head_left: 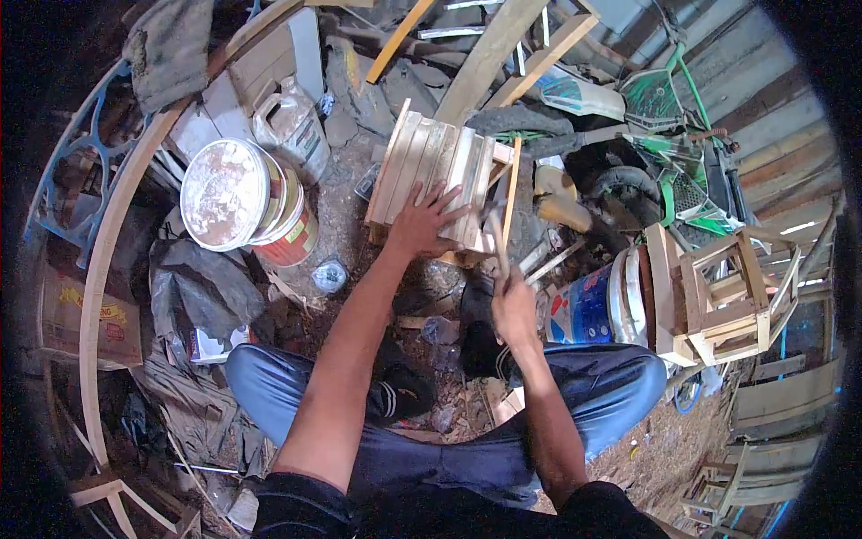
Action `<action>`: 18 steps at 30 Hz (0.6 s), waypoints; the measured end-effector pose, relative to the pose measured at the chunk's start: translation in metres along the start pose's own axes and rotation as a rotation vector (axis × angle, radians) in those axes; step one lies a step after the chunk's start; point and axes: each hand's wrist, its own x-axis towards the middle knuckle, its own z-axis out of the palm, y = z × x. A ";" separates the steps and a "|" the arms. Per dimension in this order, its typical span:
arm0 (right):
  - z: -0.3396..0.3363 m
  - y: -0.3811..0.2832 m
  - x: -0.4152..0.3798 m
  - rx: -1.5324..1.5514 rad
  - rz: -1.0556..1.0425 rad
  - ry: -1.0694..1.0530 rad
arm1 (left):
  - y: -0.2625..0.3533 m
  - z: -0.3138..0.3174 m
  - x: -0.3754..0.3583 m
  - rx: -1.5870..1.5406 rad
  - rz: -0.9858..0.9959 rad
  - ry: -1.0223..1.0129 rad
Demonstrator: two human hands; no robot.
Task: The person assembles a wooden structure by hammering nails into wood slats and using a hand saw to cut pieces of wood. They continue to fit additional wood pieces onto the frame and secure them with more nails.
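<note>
A small slatted wooden stool (419, 153) lies on its side in front of me, its pale boards facing up towards me. My left hand (424, 221) rests on those boards near their lower edge, fingers spread. In my right hand (517, 313) is a hammer (499, 241), gripped by its wooden handle. The hammer's head end is close beside the stool's right side, by the legs and an upright strip of wood (512, 193). My fingers wrap the lower part of the handle and hide it.
Left of the stool stand a lidded paint bucket (223, 193) and a plastic jerrycan (292, 130). A blue bucket (584, 305) lies at my right knee, near a wooden frame (727, 296). Behind are planks (503, 54) and a green-trimmed motorbike (660, 180).
</note>
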 end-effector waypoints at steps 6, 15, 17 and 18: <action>0.019 0.019 -0.002 -0.054 -0.032 0.020 | 0.000 -0.003 0.004 0.093 -0.009 -0.015; 0.033 0.032 -0.005 -0.078 -0.016 0.013 | 0.003 -0.005 0.004 0.030 -0.014 -0.045; 0.018 0.009 -0.006 0.014 0.037 0.040 | 0.000 -0.006 0.002 0.032 -0.019 -0.064; 0.014 0.003 -0.009 0.098 0.104 0.061 | -0.001 -0.005 0.001 0.031 -0.026 -0.068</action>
